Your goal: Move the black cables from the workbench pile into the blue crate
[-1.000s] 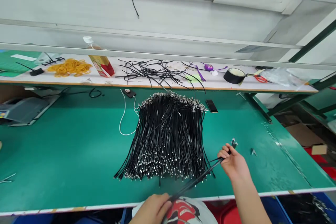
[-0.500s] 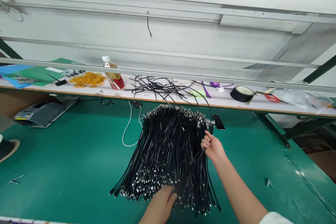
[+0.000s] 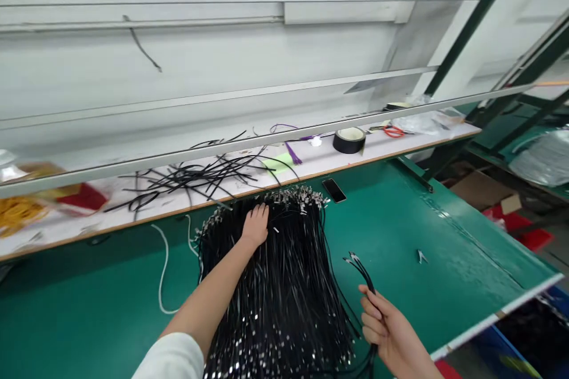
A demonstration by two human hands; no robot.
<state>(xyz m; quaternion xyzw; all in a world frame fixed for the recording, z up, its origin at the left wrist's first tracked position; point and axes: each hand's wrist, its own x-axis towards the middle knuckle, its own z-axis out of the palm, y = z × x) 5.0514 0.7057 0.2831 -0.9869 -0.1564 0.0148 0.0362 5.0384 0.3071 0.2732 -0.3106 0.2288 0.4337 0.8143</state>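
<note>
A thick spread of black cables [image 3: 288, 272] with silver connector ends lies on the green tabletop in front of me. Across its far part reaches my left hand [image 3: 256, 226], fingers stretched out and resting on the cables. Off to the right of the pile, my right hand [image 3: 380, 323] is closed around a small bunch of black cables [image 3: 365, 275]. Their silver tips stick up past my thumb, and the lower ends hang down toward the bottom edge of the view.
Along the back runs a white shelf [image 3: 320, 170] with loose black cables [image 3: 200, 174], black tape [image 3: 349, 140], red-handled scissors [image 3: 393, 131] and yellow rubber bands [image 3: 18, 213]. A phone [image 3: 333, 190], a white cord [image 3: 164, 272] and a small metallic piece [image 3: 421, 256] lie on the green table.
My right hand has moved right, away from the pile, with a bunch of cables. My left hand has gone from the near ends to the far part. The view has turned right.
</note>
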